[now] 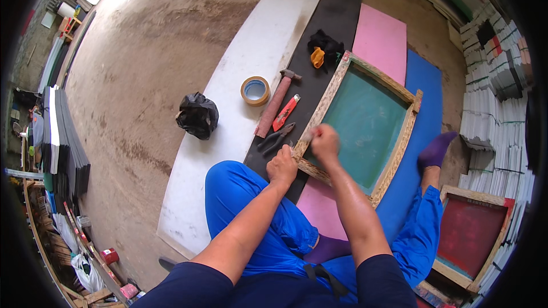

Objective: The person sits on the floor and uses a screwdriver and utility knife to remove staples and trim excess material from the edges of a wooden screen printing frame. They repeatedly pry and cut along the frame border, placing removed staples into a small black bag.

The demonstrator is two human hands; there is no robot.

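Observation:
A wooden-framed screen with green mesh (365, 120) lies tilted in front of me over coloured foam sheets. My left hand (282, 166) is closed on its near left corner. Over the left rail, my right hand (325, 145) makes a fist, slightly blurred; a small pale and reddish thing shows at its fingers, too smeared to name. Left of the screen lie pliers (276, 139), a red utility knife (286, 113) and a hammer (275, 102) with a reddish wrapped handle. A roll of brown tape (255, 90) rests on the white sheet.
White (240, 68), black (337, 5), pink (381, 40) and blue (425, 91) sheets lie on the floor. A black plastic bag (197, 116) sits left, black and orange cloth (322, 48) far. A red screen (472, 234) leans right, by stacked white bundles (485, 108).

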